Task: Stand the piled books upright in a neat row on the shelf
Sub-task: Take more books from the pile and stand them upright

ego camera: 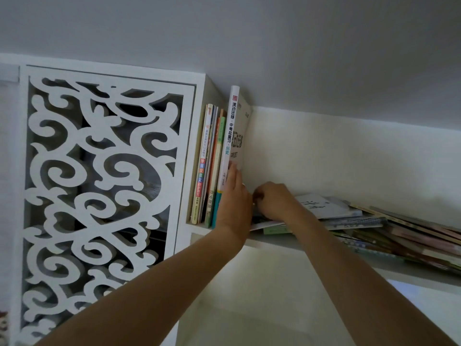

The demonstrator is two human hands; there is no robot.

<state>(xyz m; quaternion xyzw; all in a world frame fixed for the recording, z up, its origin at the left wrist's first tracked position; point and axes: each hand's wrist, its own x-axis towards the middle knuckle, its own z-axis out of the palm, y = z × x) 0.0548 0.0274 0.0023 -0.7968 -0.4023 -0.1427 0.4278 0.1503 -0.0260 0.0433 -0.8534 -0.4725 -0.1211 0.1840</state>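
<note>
Several books stand upright at the left end of the white shelf (272,242). The outermost is a tall white book (230,136) with dark characters on its spine. My left hand (234,196) lies flat against the lower part of that book, fingers straight. To the right, a pile of books (374,228) lies flat and slanting along the shelf. My right hand (272,201) is curled over the left end of this pile, beside a white-covered book (324,206) on top; what its fingers hold is hidden.
A white cabinet door with cut-out scrollwork (99,183) fills the left. The cabinet's side panel (197,151) bounds the row of standing books. A pale wall (349,158) backs the shelf and the ceiling is close above.
</note>
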